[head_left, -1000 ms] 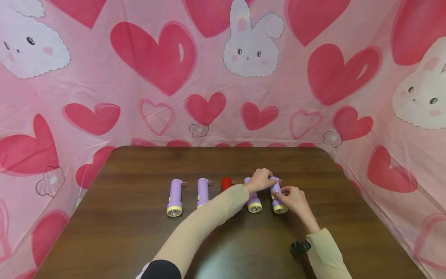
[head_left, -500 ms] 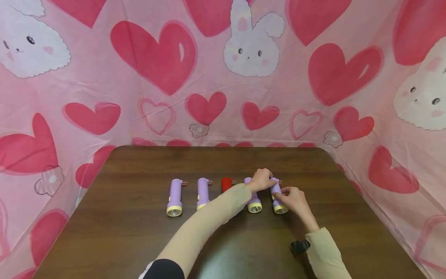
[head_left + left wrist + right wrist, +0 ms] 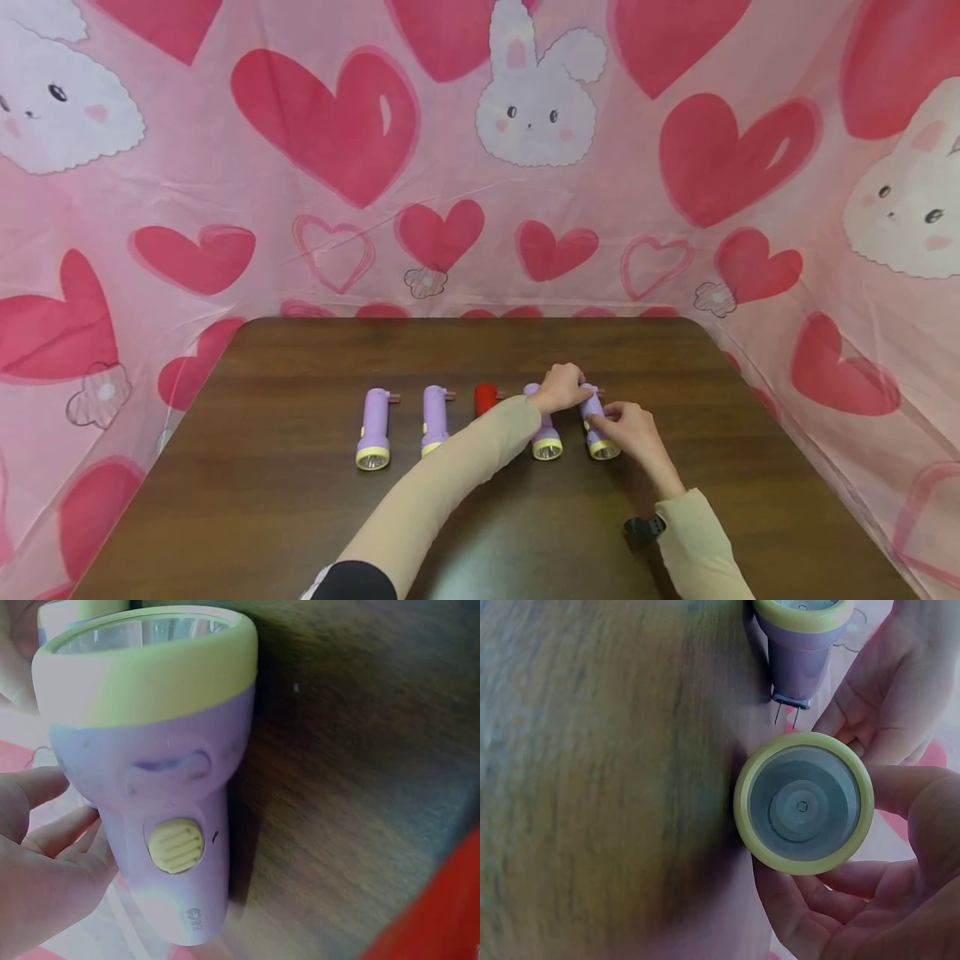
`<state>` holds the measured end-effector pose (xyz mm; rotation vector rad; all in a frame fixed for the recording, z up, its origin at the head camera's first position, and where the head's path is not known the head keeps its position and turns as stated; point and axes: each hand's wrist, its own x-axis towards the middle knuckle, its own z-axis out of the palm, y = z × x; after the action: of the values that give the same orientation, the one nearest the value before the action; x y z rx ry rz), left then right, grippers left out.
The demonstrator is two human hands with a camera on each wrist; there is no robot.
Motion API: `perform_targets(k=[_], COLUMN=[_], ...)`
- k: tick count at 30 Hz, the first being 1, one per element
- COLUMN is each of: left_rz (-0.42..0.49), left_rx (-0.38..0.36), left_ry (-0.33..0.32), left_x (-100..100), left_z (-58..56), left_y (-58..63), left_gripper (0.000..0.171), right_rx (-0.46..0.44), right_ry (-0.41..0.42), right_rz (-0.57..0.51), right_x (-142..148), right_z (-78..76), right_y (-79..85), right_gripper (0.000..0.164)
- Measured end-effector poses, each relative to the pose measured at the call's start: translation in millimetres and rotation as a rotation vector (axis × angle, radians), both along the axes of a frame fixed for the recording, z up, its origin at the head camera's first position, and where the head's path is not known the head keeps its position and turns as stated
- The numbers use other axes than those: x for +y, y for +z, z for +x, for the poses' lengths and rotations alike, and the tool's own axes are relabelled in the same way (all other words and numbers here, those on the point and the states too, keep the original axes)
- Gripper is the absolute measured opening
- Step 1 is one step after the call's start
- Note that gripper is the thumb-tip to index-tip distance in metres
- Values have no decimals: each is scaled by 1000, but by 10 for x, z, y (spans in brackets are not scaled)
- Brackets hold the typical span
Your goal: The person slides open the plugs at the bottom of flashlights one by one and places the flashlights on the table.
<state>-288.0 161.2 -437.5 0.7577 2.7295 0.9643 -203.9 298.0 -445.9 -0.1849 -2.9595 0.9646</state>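
Note:
The rightmost purple flashlight [image 3: 592, 407] lies on the table with its yellow-rimmed lens toward me and metal plug prongs sticking out at its far end. My left hand [image 3: 558, 389] reaches across and pinches its far end beside the prongs. Thumb and fingers of my right hand [image 3: 630, 427] grip the body of the same flashlight, just behind the head. In the right wrist view its round lens [image 3: 802, 806] faces the camera. Under my left wrist lies another purple flashlight [image 3: 547, 437], whose yellow ribbed switch [image 3: 176, 846] shows close up in the left wrist view.
To the left, two more purple flashlights stand in the row, one at the far left [image 3: 377, 417] and one beside it [image 3: 434, 412]. A red flashlight-like object [image 3: 485, 398] is partly covered by my left sleeve [image 3: 450, 475]. The brown table [image 3: 300, 517] meets a pink heart-print cloth [image 3: 450, 183] behind.
Both hands stay on the rightmost flashlight with almost no movement. The head view shifts very slightly.

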Motion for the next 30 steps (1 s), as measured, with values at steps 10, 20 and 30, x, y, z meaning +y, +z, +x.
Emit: perform_targets(k=[10, 20, 30], left_rz=[-3, 3, -13], left_rx=[10, 53, 82], left_ry=[-7, -12, 5], left_x=[43, 20, -73], left_z=[-20, -21, 16], left_y=[-33, -27, 62], left_gripper=[35, 30, 21], right_rx=[-23, -16, -6], right_ry=[-2, 15, 32], right_rz=[12, 38, 54], right_x=[19, 4, 28], right_z=[18, 26, 38], right_y=[2, 22, 24], right_gripper=[43, 40, 40])
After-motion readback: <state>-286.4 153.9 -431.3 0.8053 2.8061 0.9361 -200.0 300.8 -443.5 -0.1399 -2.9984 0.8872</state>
